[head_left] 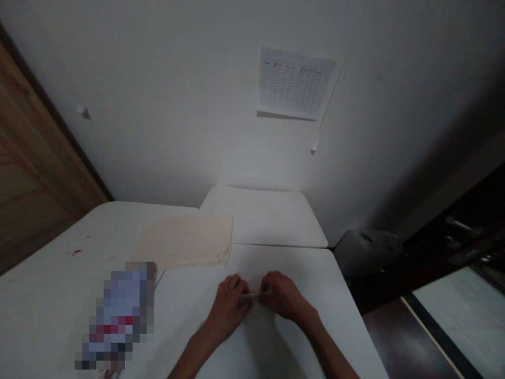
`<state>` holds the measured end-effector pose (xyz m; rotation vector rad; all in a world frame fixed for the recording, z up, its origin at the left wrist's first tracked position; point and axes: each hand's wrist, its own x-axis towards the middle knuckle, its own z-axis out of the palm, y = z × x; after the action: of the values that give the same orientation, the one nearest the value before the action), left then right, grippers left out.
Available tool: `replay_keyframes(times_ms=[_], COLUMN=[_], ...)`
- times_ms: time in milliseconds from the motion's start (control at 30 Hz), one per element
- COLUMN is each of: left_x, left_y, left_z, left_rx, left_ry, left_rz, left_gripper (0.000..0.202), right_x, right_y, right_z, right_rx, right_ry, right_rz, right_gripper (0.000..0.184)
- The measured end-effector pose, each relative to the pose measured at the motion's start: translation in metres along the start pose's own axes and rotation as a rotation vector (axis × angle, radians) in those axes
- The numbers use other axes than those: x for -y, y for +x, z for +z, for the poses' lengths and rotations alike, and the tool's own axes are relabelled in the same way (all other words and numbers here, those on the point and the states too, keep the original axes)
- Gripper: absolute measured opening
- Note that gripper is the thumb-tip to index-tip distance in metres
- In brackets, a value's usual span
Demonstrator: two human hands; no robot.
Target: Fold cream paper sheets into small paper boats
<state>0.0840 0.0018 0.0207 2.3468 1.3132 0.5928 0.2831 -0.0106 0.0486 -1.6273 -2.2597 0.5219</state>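
Observation:
My left hand (231, 301) and my right hand (282, 295) are close together above the white table. Between them, with the fingers of both closed on its ends, is a small pale rolled piece (248, 298), perhaps paper. A thin flap of it seems to hang below, near the left fingertips. Its exact kind is too small and dim to tell. Just beyond my left hand lies a stack of cream-coloured sheets (189, 239), its edges slightly uneven.
White tabletops (189, 326) join at seams under and around my hands. A blurred-out blue and red item (122, 305) lies at left. On the wall hangs a printed table sheet (294, 81). A grey container (366, 252) stands beyond the right edge; a wooden door (35, 147) is at left.

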Motion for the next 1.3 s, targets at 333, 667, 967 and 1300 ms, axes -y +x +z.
replay_keyframes(times_ms=[333,667,967,1300], left_x=[-0.005,-0.004,-0.008,-0.01], left_y=[0.01,0.022,0.025,0.024], left_z=[-0.004,0.008,0.002,-0.006], left_rx=[-0.374,-0.355,-0.377,-0.217], left_ry=[-0.408,-0.927,-0.849,-0.689], left_rz=[-0.051,-0.449,-0.359,-0.13], left_gripper=[0.015,0.042,0.042,0.039], right_x=[0.009,0.017,0.028,0.025], right_y=[-0.009,-0.013,-0.014,-0.002], right_z=[0.02,0.045,0.035,0.02], right_rx=[-0.466,-0.688,-0.577,-0.371], right_ry=[0.122,0.158,0.172,0.198], right_rz=[-0.126,-0.159,0.055,0.121], right_gripper=[0.009,0.011,0.024,0.022])
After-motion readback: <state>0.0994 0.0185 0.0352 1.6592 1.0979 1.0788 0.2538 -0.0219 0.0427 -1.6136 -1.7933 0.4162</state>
